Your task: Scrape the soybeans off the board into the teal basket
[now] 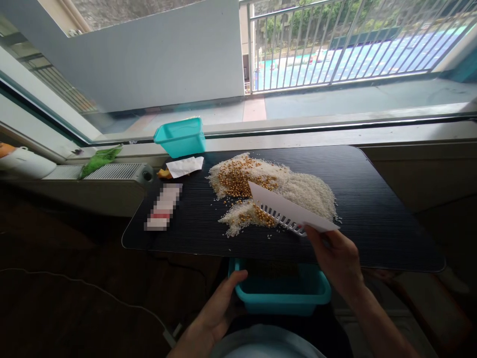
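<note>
My right hand [337,258] is closed on the end of a white slotted scoop [288,211], whose edge rests in a small heap of yellow beans and rice [246,216] on the black mat [372,209]. Behind it lies a larger pile of white rice with yellow beans [261,181] mixed in. My left hand [219,306] grips the left rim of a teal plastic tub [283,293] held just below the mat's near edge.
A second teal tub [181,136] stands on the sill at the back left. A white paper scrap [184,165] and a small flat packet [164,206] lie on the mat's left part. A radiator [100,174] sits left; window and railing behind.
</note>
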`<action>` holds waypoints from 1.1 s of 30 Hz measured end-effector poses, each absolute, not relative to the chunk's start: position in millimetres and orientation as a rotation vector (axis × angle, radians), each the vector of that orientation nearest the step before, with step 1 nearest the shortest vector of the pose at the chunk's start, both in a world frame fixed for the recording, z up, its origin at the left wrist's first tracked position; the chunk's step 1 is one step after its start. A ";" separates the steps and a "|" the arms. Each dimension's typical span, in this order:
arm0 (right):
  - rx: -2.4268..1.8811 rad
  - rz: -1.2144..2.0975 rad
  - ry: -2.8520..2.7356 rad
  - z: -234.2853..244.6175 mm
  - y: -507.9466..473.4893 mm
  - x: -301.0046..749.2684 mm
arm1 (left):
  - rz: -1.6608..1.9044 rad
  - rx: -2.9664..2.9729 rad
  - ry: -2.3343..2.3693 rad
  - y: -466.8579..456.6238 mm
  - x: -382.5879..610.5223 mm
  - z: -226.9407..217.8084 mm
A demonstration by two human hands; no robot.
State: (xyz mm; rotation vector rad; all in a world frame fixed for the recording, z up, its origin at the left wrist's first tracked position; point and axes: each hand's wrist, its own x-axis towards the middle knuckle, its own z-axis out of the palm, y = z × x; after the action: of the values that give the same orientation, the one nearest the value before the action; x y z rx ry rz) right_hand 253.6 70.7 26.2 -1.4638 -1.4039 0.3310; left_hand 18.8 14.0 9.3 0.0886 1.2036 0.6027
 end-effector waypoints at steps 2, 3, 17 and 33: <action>-1.465 0.346 -1.422 25.5 70.0 251.3 | 0.598 0.085 1.200 13.5 17.9 9.2; -1.466 0.349 -1.431 24.9 69.4 250.9 | 0.598 0.085 1.199 13.2 17.3 8.8; -1.445 0.363 -1.537 37.6 56.4 252.1 | 0.590 0.116 1.175 7.1 12.9 7.5; -1.553 0.546 -1.359 29.3 50.8 277.8 | 0.564 0.126 1.114 6.4 19.4 7.6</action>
State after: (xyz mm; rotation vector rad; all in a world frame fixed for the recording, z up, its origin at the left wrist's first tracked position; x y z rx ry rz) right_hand 277.8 50.8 29.3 -1.5530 -1.3585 0.5459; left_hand 19.4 6.4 7.6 0.1259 1.1136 0.5644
